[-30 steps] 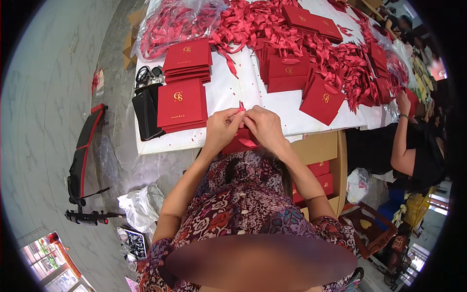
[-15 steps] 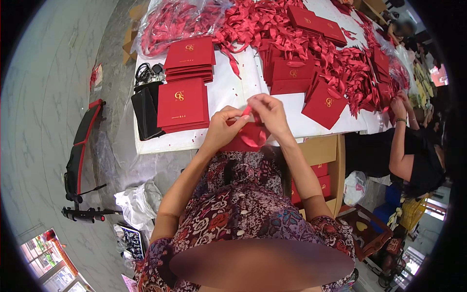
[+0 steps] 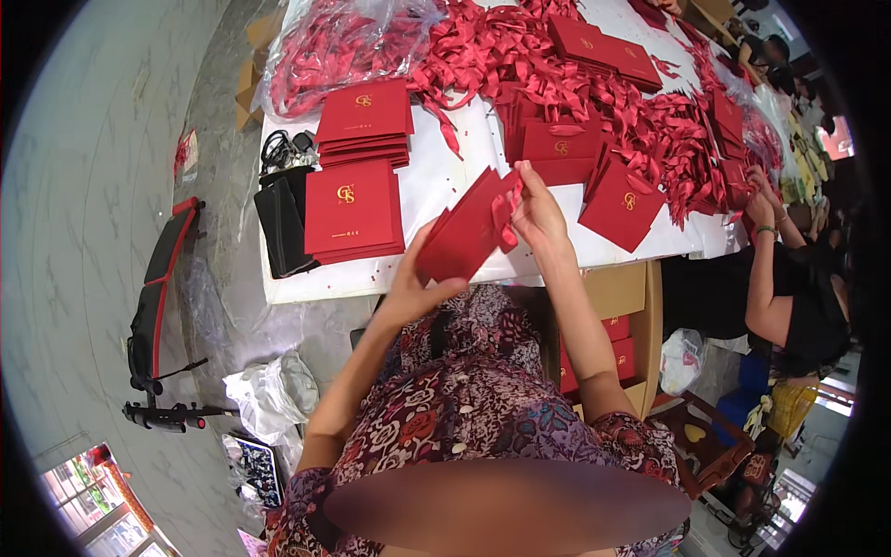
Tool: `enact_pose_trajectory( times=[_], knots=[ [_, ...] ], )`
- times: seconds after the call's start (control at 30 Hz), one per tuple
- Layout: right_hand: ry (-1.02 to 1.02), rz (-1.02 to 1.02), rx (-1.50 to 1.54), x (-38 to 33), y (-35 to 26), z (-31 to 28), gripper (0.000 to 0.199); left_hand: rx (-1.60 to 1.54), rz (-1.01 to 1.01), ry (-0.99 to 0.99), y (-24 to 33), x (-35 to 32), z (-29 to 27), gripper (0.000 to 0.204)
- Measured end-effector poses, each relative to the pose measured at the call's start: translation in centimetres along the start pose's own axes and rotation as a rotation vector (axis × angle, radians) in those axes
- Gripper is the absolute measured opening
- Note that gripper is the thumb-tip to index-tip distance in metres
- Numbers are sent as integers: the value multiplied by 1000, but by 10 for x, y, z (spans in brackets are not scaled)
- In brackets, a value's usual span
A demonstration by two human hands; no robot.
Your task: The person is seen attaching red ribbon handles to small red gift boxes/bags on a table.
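Over the table's front edge, a flat red paper bag (image 3: 461,232) is held tilted between my hands. My left hand (image 3: 410,290) grips its lower left side, thumb across the near corner. At its upper right, my right hand (image 3: 541,213) has thumb and fingers closed on the red ribbon handle (image 3: 506,213), which hangs in a loop. Left of my hands lies a neat stack of red paper bags (image 3: 353,206) with gold lettering, and a second stack (image 3: 365,111) is behind it. More red bags with ribbons (image 3: 624,212) lie to the right.
A heap of loose red ribbons (image 3: 520,51) spreads over the white-covered table (image 3: 478,139); a clear plastic bag (image 3: 343,56) holds more. A black pouch (image 3: 281,227) lies at left. Below the edge stands a cardboard box (image 3: 613,292) with red bags. At right, a co-worker's arm (image 3: 763,251) reaches in.
The red bag has been raised and tilted up from below my hands. My left hand has moved down to its side; my right hand has shifted right and slightly up with the ribbon.
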State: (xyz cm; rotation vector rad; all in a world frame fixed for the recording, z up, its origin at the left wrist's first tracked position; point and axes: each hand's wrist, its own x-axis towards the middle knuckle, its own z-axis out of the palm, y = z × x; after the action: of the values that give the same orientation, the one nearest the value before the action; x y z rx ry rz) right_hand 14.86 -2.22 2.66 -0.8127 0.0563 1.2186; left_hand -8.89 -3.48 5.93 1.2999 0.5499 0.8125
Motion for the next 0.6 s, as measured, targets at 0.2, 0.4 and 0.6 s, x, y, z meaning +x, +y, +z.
enact_pose_trajectory(
  times=[0.2, 0.4, 0.6],
  knots=[
    [-90, -66, -509, 21, 18, 20, 19, 333, -9, 233, -7, -21, 19, 32],
    [-115, -121, -667, 46, 22, 38, 24, 468, 158, 293, -5, -26, 15, 37],
    [-169, -588, -1382, 83, 36, 18, 26, 969, 208, 164, -3, -29, 14, 71]
  ],
)
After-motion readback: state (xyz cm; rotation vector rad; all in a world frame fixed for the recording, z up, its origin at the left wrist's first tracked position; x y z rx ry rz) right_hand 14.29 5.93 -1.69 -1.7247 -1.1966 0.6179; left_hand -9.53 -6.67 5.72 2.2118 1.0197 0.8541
